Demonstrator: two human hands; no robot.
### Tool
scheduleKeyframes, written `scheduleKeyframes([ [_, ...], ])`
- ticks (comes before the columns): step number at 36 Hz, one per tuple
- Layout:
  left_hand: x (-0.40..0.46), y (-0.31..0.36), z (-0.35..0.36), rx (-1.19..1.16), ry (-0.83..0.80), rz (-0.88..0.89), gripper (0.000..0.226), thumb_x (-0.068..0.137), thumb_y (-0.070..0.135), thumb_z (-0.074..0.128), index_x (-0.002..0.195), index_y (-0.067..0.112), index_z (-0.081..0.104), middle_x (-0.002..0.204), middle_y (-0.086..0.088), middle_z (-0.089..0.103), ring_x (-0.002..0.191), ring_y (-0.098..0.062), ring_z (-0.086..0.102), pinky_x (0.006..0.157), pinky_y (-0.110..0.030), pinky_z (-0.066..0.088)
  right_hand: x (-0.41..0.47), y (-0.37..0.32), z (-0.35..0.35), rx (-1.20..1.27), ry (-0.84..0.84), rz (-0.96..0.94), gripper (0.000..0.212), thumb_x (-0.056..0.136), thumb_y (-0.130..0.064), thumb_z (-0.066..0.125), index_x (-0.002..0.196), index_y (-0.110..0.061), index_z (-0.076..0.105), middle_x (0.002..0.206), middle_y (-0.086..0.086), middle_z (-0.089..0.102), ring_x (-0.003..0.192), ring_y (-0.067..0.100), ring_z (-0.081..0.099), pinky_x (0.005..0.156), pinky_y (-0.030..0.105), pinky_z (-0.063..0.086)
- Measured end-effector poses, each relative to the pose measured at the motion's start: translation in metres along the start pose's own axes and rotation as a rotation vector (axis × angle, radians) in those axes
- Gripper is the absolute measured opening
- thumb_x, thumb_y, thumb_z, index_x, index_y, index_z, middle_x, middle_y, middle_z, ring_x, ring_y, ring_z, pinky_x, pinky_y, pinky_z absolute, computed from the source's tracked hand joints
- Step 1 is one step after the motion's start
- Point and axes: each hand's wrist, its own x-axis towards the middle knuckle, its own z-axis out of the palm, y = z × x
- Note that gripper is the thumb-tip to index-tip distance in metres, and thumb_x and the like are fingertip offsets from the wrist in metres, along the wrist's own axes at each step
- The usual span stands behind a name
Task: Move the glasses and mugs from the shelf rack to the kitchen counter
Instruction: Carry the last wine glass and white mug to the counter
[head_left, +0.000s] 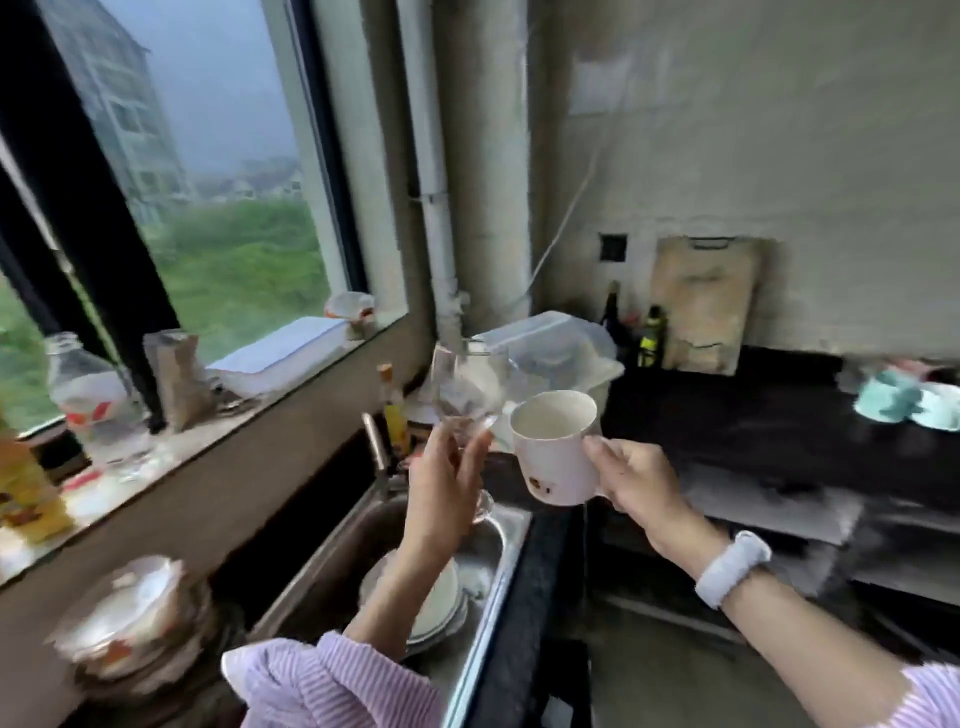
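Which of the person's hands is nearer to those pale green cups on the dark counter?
The right hand, holding the white mug, is nearer the green cups; the left hand, holding a glass, is over the sink, farther away.

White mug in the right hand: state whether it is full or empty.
Empty: the white mug tilts toward the camera, showing a bare interior.

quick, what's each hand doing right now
Left hand: closed on the clear stemmed wine glass.
Right hand: closed on the white ceramic mug, held by its handle side.
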Motion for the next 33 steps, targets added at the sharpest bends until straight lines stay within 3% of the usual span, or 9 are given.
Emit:
scheduleKeyframes([
  [5, 0.034, 0.042, 0.126, -0.158, -0.237, 0.066, 0.017, 0.090, 0.035, 0.053, 0.095, 0.019, 0.054, 0.063, 0.006, 0.057, 0.059, -0.011, 0.053, 0.061, -0.032, 0.043, 0.015, 0.015, -0.119, -0.083, 0.258, 0.009, 0.054, 0.089, -0.030, 0.055, 0.040, -0.021, 0.036, 0.031, -0.011, 0.036, 0.042, 0.005, 0.032, 0.056, 0.030, 0.029],
  [10, 0.052, 0.092, 0.254, -0.231, -0.389, 0.132, 0.016, 0.088, 0.035, 0.055, 0.084, 0.020, 0.054, 0.060, 0.006, 0.058, 0.053, -0.002, 0.054, 0.056, -0.025, 0.044, 0.031, 0.030, -0.236, -0.114, 0.465, 0.003, 0.055, 0.089, -0.029, 0.054, 0.036, -0.022, 0.049, 0.029, -0.010, 0.039, 0.033, 0.002, 0.031, 0.044, 0.024, 0.024],
  [12, 0.057, 0.112, 0.304, -0.262, -0.437, 0.144, 0.015, 0.088, 0.035, 0.055, 0.084, 0.021, 0.055, 0.062, 0.003, 0.061, 0.053, -0.003, 0.056, 0.056, -0.024, 0.046, 0.039, 0.037, -0.281, -0.113, 0.529, -0.001, 0.055, 0.090, -0.028, 0.054, 0.036, -0.019, 0.044, 0.029, -0.010, 0.036, 0.034, 0.002, 0.029, 0.040, 0.019, 0.022],
  [14, 0.063, 0.133, 0.353, -0.311, -0.466, 0.143, 0.017, 0.088, 0.034, 0.055, 0.087, 0.017, 0.056, 0.065, -0.002, 0.063, 0.053, -0.002, 0.057, 0.056, -0.021, 0.046, 0.050, 0.041, -0.324, -0.109, 0.576, 0.007, 0.050, 0.089, -0.028, 0.054, 0.043, -0.020, 0.037, 0.033, -0.011, 0.032, 0.040, 0.005, 0.026, 0.039, 0.017, 0.020],
  [18, 0.080, 0.183, 0.445, -0.375, -0.519, 0.178, 0.017, 0.089, 0.034, 0.054, 0.086, 0.017, 0.054, 0.067, 0.000, 0.063, 0.055, 0.000, 0.059, 0.053, -0.012, 0.044, 0.074, 0.041, -0.411, -0.124, 0.623, 0.026, 0.039, 0.090, -0.029, 0.052, 0.053, -0.021, 0.044, 0.039, -0.014, 0.038, 0.043, 0.004, 0.033, 0.037, 0.012, 0.025],
  [24, 0.094, 0.233, 0.559, -0.425, -0.603, 0.211, 0.017, 0.088, 0.034, 0.055, 0.081, 0.018, 0.056, 0.070, -0.002, 0.063, 0.065, -0.018, 0.059, 0.061, -0.029, 0.049, 0.103, 0.060, -0.516, -0.164, 0.699, 0.067, 0.041, 0.090, -0.032, 0.051, 0.053, -0.016, 0.040, 0.037, -0.012, 0.034, 0.038, 0.004, 0.027, 0.044, 0.021, 0.021],
  [28, 0.099, 0.245, 0.627, -0.398, -0.585, 0.241, 0.020, 0.083, 0.038, 0.061, 0.066, 0.033, 0.052, 0.058, 0.010, 0.057, 0.054, -0.006, 0.054, 0.050, -0.012, 0.041, 0.121, 0.084, -0.571, -0.149, 0.777, 0.118, 0.042, 0.089, -0.032, 0.052, 0.050, -0.021, 0.043, 0.031, -0.013, 0.037, 0.036, 0.003, 0.030, 0.041, 0.019, 0.023],
  [30, 0.100, 0.245, 0.661, -0.380, -0.622, 0.234, 0.019, 0.080, 0.042, 0.062, 0.071, 0.026, 0.060, 0.062, 0.004, 0.062, 0.058, -0.012, 0.059, 0.054, -0.019, 0.046, 0.130, 0.101, -0.596, -0.129, 0.803, 0.143, 0.039, 0.089, -0.032, 0.052, 0.052, -0.020, 0.046, 0.031, -0.013, 0.037, 0.039, 0.005, 0.030, 0.043, 0.022, 0.023],
  [33, 0.103, 0.241, 0.714, -0.348, -0.692, 0.216, 0.036, 0.079, 0.044, 0.064, 0.081, 0.009, 0.066, 0.071, -0.011, 0.068, 0.066, -0.028, 0.062, 0.062, -0.042, 0.050, 0.143, 0.130, -0.630, -0.119, 0.848, 0.182, 0.039, 0.090, -0.032, 0.051, 0.053, -0.019, 0.046, 0.031, -0.013, 0.039, 0.041, 0.007, 0.031, 0.044, 0.023, 0.024],
])
